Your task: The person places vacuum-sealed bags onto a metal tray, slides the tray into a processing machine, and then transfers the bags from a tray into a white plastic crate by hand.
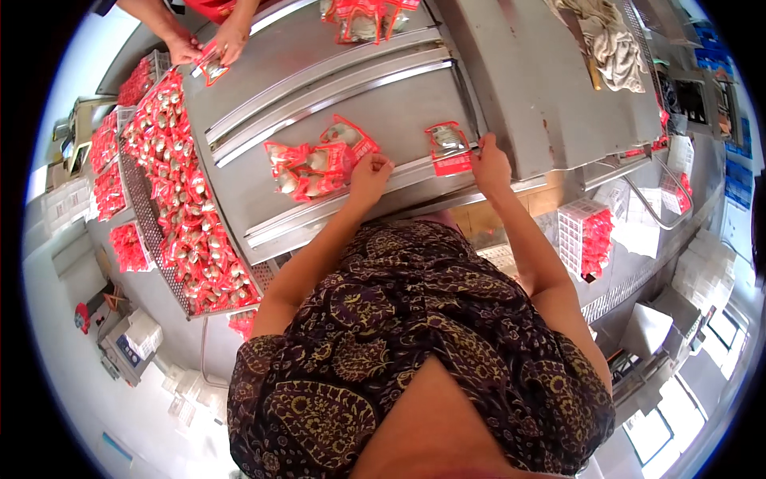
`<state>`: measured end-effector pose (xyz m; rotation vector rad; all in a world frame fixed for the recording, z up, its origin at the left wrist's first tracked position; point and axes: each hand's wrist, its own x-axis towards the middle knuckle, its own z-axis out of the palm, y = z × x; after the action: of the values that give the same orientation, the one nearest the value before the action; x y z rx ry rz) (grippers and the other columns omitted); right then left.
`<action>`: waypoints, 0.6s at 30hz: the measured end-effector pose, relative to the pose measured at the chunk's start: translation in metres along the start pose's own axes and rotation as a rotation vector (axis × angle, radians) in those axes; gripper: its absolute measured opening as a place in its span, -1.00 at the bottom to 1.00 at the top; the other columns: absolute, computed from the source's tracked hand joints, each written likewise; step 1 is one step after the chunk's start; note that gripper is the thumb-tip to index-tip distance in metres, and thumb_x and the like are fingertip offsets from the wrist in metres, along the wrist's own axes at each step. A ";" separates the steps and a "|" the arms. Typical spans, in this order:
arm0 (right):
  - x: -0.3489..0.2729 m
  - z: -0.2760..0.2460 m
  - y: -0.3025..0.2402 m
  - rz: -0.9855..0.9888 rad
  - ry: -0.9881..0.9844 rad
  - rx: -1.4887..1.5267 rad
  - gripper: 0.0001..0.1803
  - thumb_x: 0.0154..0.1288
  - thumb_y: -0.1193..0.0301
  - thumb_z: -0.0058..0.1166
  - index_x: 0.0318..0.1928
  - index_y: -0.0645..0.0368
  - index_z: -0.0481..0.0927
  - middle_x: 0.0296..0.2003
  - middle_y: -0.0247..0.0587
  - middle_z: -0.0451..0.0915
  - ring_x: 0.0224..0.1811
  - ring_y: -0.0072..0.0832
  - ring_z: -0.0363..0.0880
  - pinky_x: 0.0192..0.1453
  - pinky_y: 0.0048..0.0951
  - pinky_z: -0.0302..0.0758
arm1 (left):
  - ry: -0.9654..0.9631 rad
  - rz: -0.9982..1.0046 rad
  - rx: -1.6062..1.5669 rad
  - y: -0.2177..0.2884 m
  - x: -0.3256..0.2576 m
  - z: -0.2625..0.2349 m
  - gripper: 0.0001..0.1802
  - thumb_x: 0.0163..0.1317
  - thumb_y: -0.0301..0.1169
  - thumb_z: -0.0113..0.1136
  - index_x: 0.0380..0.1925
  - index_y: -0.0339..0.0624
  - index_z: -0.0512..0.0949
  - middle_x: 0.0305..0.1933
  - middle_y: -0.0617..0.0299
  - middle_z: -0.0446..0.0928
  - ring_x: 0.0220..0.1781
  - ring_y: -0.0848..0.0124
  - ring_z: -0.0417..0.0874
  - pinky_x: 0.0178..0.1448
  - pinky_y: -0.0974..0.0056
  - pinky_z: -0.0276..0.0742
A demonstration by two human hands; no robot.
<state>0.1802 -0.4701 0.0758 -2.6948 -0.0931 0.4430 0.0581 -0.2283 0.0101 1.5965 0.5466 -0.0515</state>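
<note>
A red-and-clear sealed food packet (448, 142) lies across the near metal rail of the steel table, its red band toward me. My right hand (491, 165) is closed at the packet's right edge, with thumb and fingers pinched together. To the left, several similar packets (313, 169) lie in a loose heap on the tabletop. Beside the heap's right side is my left hand (371, 177), fingers curled in over the rail. Whatever may be between those fingers is hidden.
Across the table, another person's hands (214, 49) hold a packet. More packets (367, 20) lie at the far side. A perforated tray (144, 180) full of packets borders the table's left. A cloth (610, 48) rests at the upper right; a white crate (576, 235) stands below right.
</note>
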 end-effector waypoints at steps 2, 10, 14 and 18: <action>0.000 -0.006 -0.009 0.030 0.011 -0.189 -0.69 0.24 0.37 0.14 -0.06 0.09 0.36 -0.50 -0.02 0.58 -0.33 0.04 0.61 -0.27 0.03 0.47 | 0.028 -0.248 -0.124 0.006 -0.012 -0.016 -0.74 0.29 -0.26 0.24 -0.26 -0.24 0.50 -0.48 0.32 0.51 -0.51 0.58 0.47 -0.46 0.46 0.38; 0.037 0.070 -0.111 -0.483 -0.255 0.423 -0.74 0.22 0.30 0.18 -0.20 0.24 0.64 -0.32 -0.03 0.68 -0.26 -0.11 0.65 -0.15 -0.23 0.56 | -0.096 -0.227 0.192 0.026 -0.027 -0.056 -0.74 0.26 -0.27 0.25 -0.27 -0.25 0.52 -0.51 0.26 0.55 -0.54 0.47 0.53 -0.45 0.33 0.40; 0.066 0.135 -0.141 -0.532 -0.321 0.443 -0.69 0.18 0.19 0.23 -0.29 0.21 0.67 -0.27 0.05 0.66 -0.19 -0.07 0.64 -0.10 -0.15 0.54 | 0.239 0.059 0.366 0.016 -0.035 -0.072 -0.69 0.23 -0.30 0.23 -0.14 -0.30 0.51 -0.47 0.12 0.62 -0.43 0.24 0.66 -0.28 0.16 0.54; 0.082 0.131 -0.128 -0.624 -0.288 0.157 -0.75 0.10 0.29 0.26 -0.32 0.24 0.67 -0.42 0.02 0.65 -0.37 -0.16 0.65 -0.27 -0.20 0.55 | 0.420 0.079 0.297 -0.001 -0.025 -0.076 -0.66 0.24 -0.31 0.21 -0.10 -0.33 0.50 -0.43 0.06 0.64 -0.38 0.19 0.68 -0.23 0.15 0.56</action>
<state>0.2156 -0.2919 -0.0102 -2.2682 -0.9061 0.5970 0.0138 -0.1640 0.0263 1.9309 0.8280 0.2796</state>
